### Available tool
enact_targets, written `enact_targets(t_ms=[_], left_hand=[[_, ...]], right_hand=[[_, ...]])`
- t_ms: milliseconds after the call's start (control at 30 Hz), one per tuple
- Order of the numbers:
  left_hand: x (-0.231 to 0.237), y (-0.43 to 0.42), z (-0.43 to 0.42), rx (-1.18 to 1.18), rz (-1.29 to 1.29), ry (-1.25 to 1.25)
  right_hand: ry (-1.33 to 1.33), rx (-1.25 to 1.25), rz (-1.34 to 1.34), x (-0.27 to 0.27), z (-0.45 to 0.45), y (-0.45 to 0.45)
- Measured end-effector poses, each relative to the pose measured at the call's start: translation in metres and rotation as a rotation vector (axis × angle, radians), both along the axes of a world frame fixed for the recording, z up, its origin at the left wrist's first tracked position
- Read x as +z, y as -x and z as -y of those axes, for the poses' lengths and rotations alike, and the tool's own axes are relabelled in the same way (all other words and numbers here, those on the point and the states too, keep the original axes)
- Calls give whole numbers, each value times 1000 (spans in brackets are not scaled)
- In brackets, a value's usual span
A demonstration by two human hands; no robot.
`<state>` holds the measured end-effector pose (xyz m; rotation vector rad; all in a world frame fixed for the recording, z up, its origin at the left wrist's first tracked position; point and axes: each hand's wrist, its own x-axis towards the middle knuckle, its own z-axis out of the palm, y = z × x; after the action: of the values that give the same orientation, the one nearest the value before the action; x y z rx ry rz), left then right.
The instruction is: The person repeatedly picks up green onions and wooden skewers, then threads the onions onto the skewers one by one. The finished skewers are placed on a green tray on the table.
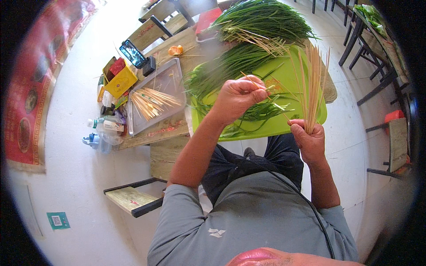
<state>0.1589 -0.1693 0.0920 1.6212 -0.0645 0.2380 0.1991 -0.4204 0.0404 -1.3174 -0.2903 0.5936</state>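
Observation:
My left hand (pixel 240 97) pinches a thin bamboo skewer (pixel 250 79) together with the pale cut ends of some garlic chives (pixel 271 88). My right hand (pixel 308 136) grips an upright bundle of bamboo skewers (pixel 313 83), with one or more slanting away from the rest between thumb and fingers. Both hands are above the near part of a lime-green plastic tray (pixel 301 114). Long chives (pixel 226 66) cover the tray's far left, and a smaller bunch (pixel 256 112) lies just below my left hand, partly hidden by it.
A bigger chive heap (pixel 263 18) with loose skewers (pixel 263 41) on it sits behind. Left on the wooden table (pixel 166 131) are a clear plastic tray (pixel 181 71) holding threaded skewers (pixel 153 101), a phone (pixel 133 53), a peeled mandarin (pixel 175 50), a yellow box (pixel 121 83) and bottles (pixel 108 125).

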Motion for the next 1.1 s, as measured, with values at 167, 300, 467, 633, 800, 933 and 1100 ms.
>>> enact_targets(t_ms=[167,300,467,633,800,933,1100], left_hand=[[-6,-1,12,-46,-34,60],[-5,-2,11,-70,-29,2],[8,-3,0,-151,-23,22],[7,-15,-33,44,12,301],[3,-40,-28,195,-122,-142],[-11,-62,-10,42,-68,-693],[-29,-77,8,-213,30,-1174]], right_hand=[[-15,4,-18,-3,1,1],[11,-1,-10,-3,2,1],[32,-3,21,-5,8,3],[58,96,132,-12,18,10],[-41,181,280,-14,23,21],[-99,193,288,-13,26,28],[-19,154,237,-16,34,25]])
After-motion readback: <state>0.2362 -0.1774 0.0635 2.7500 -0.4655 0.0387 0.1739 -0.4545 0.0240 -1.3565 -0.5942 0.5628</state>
